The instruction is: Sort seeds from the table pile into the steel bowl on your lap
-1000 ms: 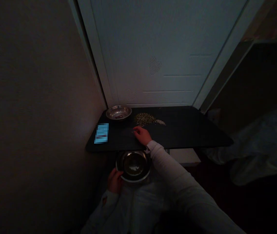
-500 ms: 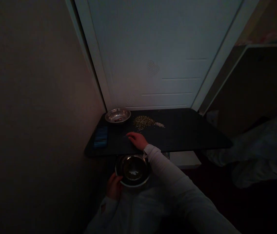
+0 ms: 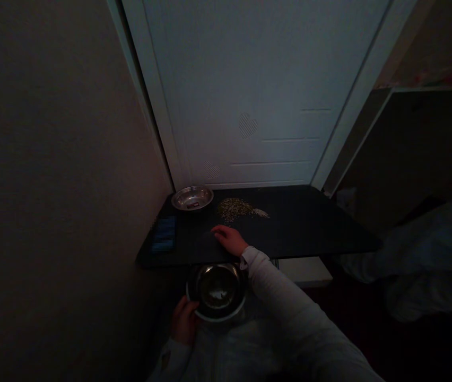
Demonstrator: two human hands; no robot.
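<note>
The deep steel bowl (image 3: 217,292) sits just below the near edge of the black table (image 3: 309,228), over our lap, and our left hand (image 3: 185,321) grips its rim at the left side, fingers curled round the edge. We count two metal vessels in all: this deep bowl, with a small pale patch of something at its bottom, and one shallow steel dish (image 3: 192,198) at the table's far left corner, close to the white door (image 3: 258,90). The dish holds one small dark item that we cannot make out.

Our right hand (image 3: 229,239) rests palm down on the tabletop, just beyond the near edge and above the deep bowl. Its fingers lie close together and point left; the light is too dim for us to tell whether they pinch anything. The grey sleeve (image 3: 281,302) runs back from it towards us.

One heap of small grains (image 3: 237,208) lies on the table just beyond the right hand and to the right of the shallow dish, not touching either; it trails off into a paler tip on its right. One phone (image 3: 164,237) with a faintly lit blue screen lies flat near the table's left edge, well apart from the hand. A plain wall (image 3: 59,175) stands to the left.
</note>
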